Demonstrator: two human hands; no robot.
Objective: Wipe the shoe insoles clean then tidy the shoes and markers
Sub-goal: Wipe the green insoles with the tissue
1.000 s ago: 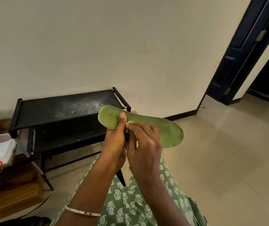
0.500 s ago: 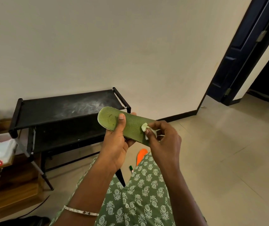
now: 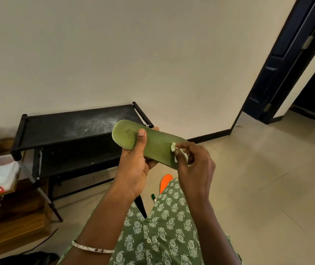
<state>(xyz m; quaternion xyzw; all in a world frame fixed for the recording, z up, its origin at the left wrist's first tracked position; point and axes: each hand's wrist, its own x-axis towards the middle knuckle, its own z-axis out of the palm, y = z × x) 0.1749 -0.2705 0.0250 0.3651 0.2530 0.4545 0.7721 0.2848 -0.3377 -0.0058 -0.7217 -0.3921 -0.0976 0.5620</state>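
In the head view, the left hand [image 3: 133, 169] gripped the green insole [image 3: 156, 144] in front of the black shoe rack [image 3: 72, 123], thumb across its face, probably to steady it for wiping. The right hand [image 3: 196, 165] pinched a white wipe [image 3: 173, 146] against its right end. An orange insole [image 3: 165, 180] and a marker [image 3: 153, 197] lay on the floor before the rack. No writing was legible.

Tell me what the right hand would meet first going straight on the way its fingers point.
Likely the thumb of the left hand, lying across the insole; the right hand, pinching a wipe on it, points that way.
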